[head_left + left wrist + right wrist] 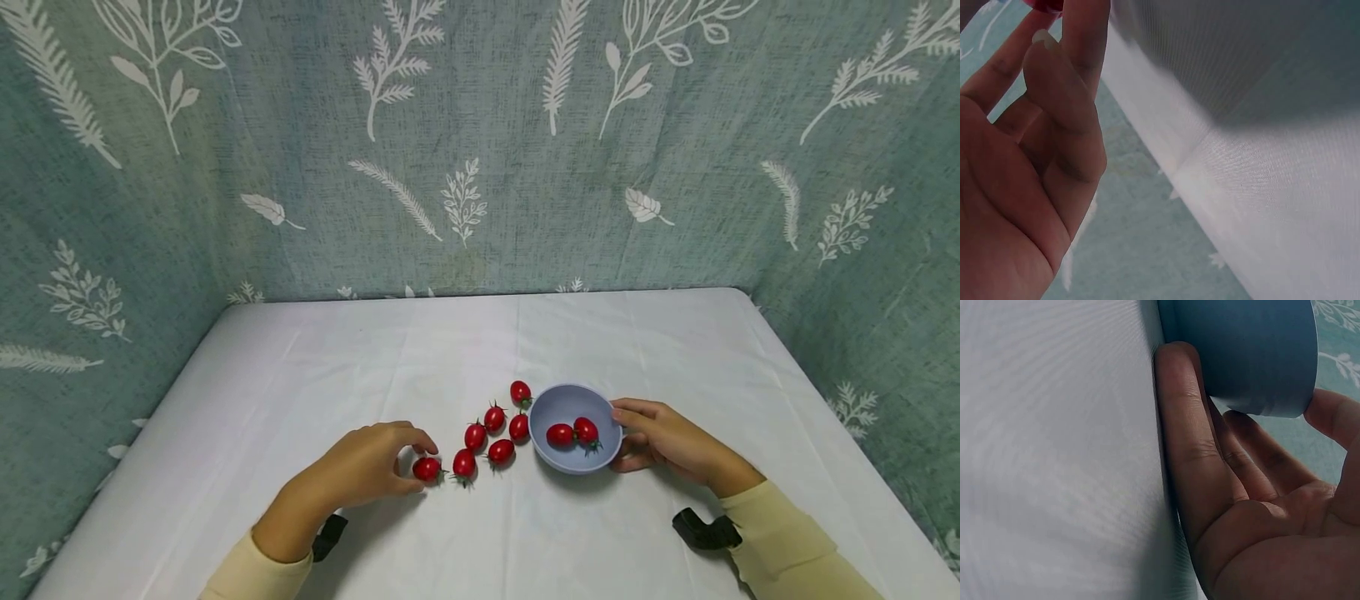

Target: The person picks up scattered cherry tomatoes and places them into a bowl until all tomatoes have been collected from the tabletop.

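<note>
In the head view my left hand [367, 462] has its thumb and fingers around a red cherry tomato [427, 469] at the left end of the group. A sliver of that cherry tomato [1047, 5] shows at the fingertips in the left wrist view. My right hand [663, 437] holds the right side of a small blue bowl [551, 404]. Its thumb is at the rim, and the other fingers are low against the bowl [1247, 356] in the right wrist view. Two cherry tomatoes [560, 435] lie inside the bowl.
Several more cherry tomatoes [476, 436] with green stems lie between the left hand and the bowl, one touching or close to the bowl's left side. A white cloth [360, 350] covers the table. Behind and beside it hangs a green leaf-patterned curtain [300, 150].
</note>
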Demonstrator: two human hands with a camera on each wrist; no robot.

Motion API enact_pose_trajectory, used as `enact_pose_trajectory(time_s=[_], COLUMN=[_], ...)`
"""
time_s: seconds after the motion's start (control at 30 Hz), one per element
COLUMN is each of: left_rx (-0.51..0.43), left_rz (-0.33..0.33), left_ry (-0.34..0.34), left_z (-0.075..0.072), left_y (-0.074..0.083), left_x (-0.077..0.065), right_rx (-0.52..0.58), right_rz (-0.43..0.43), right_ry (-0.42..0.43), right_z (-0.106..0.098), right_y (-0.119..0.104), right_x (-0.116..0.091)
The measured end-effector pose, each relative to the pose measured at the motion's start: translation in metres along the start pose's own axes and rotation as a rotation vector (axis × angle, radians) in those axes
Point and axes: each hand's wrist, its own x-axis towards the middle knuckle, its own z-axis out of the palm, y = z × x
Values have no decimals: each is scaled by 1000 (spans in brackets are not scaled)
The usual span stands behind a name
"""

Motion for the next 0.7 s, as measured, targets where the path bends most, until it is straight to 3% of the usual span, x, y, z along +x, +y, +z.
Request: enact_pose_trajectory(time_s=[0.7], left_rx=[29], left_rz=[7], left_ry=[-26], left_z=[0], left_y=[3], left_x=[7], right_rx=[3], right_rz=[-3], right_ry=[4], right_z=[0], right_y=[0], right_x=[1])
